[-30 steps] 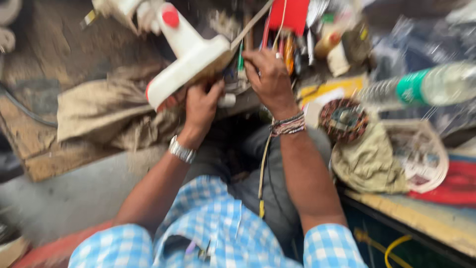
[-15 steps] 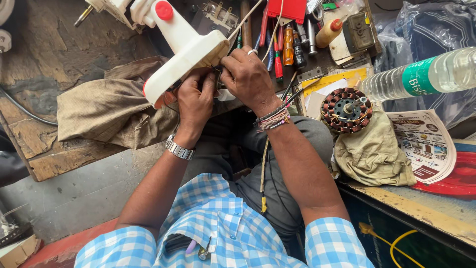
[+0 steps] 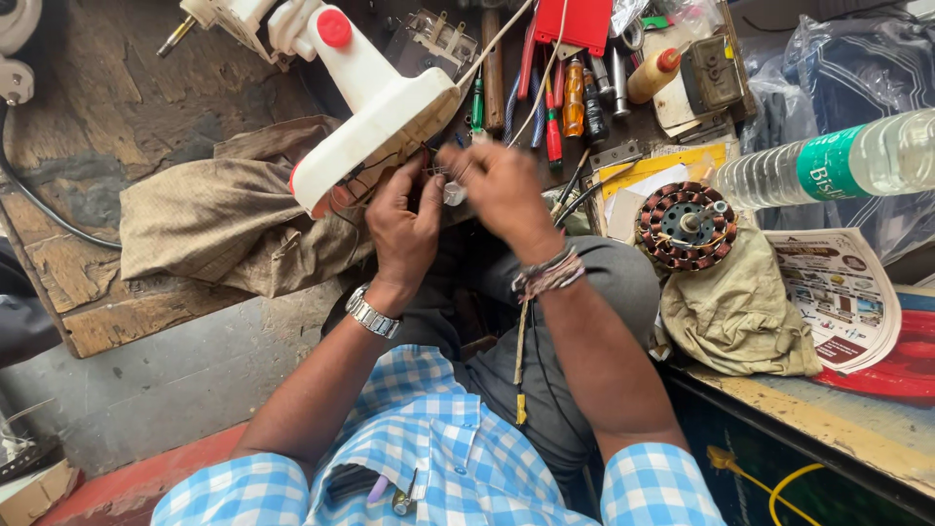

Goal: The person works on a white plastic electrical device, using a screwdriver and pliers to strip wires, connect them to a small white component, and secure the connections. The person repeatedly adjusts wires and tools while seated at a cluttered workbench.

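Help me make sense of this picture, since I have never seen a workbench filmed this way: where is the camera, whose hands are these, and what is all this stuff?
The camera sits on the person's head and looks down, so you see their own arms and checked shirt from above. The left hand, with a metal wristwatch, and the right hand, with thread bands at the wrist, meet at the open end of a white plastic appliance housing with a red knob. They pinch thin wires and a small part there; what the part is I cannot tell. The housing rests on a brown cloth on a worn wooden bench. Nearby lie screwdrivers, a copper-wound motor core on another cloth, a plastic water bottle and a printed leaflet.
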